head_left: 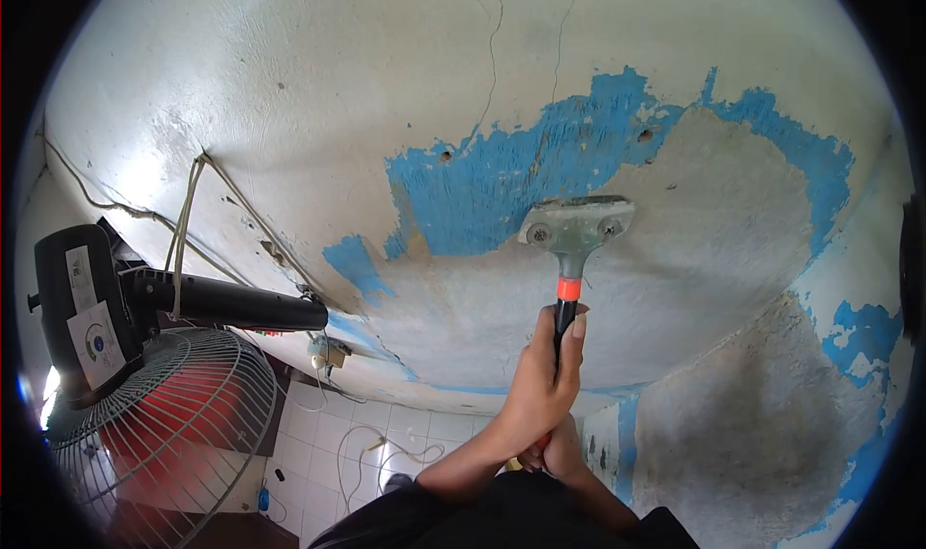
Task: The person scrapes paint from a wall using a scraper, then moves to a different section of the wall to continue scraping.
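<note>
A long-handled wall scraper [576, 250] has its wide grey metal head, fixed with two screws, against the wall [714, 192] at the lower edge of a patch of blue paint [473, 197]. The handle is black with an orange band below the head. My left hand [548, 380] is closed round the handle's middle, a finger and the thumb lying along it. Lower down, my right hand [562, 450] is closed at the handle's bottom end, partly hidden behind my left wrist. Grey bare plaster surrounds the scraper head below and to the right.
A fan [164, 395] with a wire cage hangs on the left, close to the wall. A cable [188, 221] loops over its black arm. A white wire [347, 462] lies on the tiled floor [313, 433]. Cracks run through the cream paint above, and a wall corner stands at the right.
</note>
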